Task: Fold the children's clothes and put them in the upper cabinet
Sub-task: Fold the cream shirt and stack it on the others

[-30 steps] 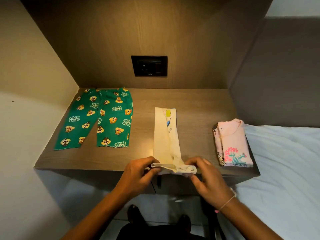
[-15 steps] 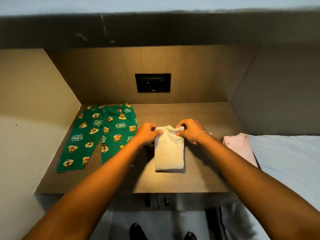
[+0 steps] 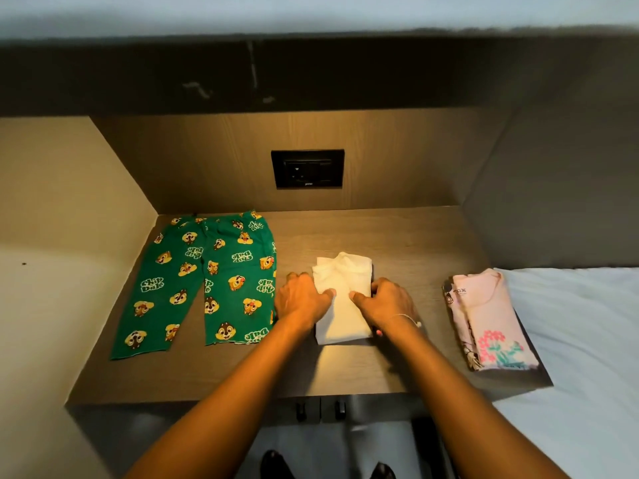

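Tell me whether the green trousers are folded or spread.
Spread. The green trousers lie flat on the wooden counter, both legs full length and apart, with no fold showing.

Arms extended forward, left hand (image 3: pixel 301 299) and right hand (image 3: pixel 384 301) lie palm-down, pinching the cream garment (image 3: pixel 345 271).

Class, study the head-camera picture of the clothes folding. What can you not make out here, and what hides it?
- Head view: cream garment print and type, folded inward and part covered by the left hand and right hand.
- Head view: whether fingers tuck under it, hidden by the hands' backs.
- Head view: item under the pink top, only an edge shows.
- Head view: socket label, too small.
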`<state>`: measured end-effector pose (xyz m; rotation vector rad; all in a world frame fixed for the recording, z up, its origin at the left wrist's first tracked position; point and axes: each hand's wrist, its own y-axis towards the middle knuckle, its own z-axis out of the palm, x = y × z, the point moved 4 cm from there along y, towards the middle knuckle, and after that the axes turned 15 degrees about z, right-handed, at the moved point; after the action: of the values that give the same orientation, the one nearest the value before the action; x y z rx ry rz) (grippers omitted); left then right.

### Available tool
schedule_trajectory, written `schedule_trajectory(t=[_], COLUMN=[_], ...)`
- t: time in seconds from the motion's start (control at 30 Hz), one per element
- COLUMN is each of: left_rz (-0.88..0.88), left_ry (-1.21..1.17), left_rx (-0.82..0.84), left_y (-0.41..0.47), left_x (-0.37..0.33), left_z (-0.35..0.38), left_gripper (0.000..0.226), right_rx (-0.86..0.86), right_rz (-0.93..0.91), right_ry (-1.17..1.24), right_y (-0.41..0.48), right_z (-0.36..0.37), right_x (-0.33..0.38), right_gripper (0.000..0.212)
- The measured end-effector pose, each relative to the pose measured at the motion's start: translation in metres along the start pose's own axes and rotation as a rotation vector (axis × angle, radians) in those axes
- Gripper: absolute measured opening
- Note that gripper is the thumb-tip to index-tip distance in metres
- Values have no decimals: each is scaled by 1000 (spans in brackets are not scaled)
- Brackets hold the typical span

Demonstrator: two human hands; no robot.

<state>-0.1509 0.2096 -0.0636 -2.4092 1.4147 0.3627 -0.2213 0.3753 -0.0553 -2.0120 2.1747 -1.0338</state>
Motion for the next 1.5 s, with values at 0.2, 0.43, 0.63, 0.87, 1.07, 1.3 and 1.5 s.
schedule_trajectory(t=[0.2, 0.43, 0.63, 0.87, 1.07, 1.3, 1.5], left_rz=[-85, -61, 101, 326, 389, 393, 951], left_ry=[-240, -870, -1228, -1345, -1396, -792, -93], left_rx=[-51, -134, -50, 73, 157, 145, 76], left_y=[-4, -8, -23, -55, -55, -42, -35], left_x=[-18, -15, -23, -107, -205, -230, -222], left_z=[2, -5, -12, 2, 19, 62, 72], left_gripper=[33, 27, 92, 104, 101, 96, 103], right_rx=[-84, -31, 298, 134, -124, -125, -363], right_rz=[81, -13, -25, -119, -70, 148, -158], right_ry=[18, 471, 902, 821, 718, 361, 91], right_y=[-4, -12, -22, -38, -12, 25, 29], right_z=[6, 8, -9, -85, -161, -148, -165], right_x=[4, 6, -2, -80, -148, -190, -190], right_gripper=[31, 23, 46, 62, 66, 71, 71])
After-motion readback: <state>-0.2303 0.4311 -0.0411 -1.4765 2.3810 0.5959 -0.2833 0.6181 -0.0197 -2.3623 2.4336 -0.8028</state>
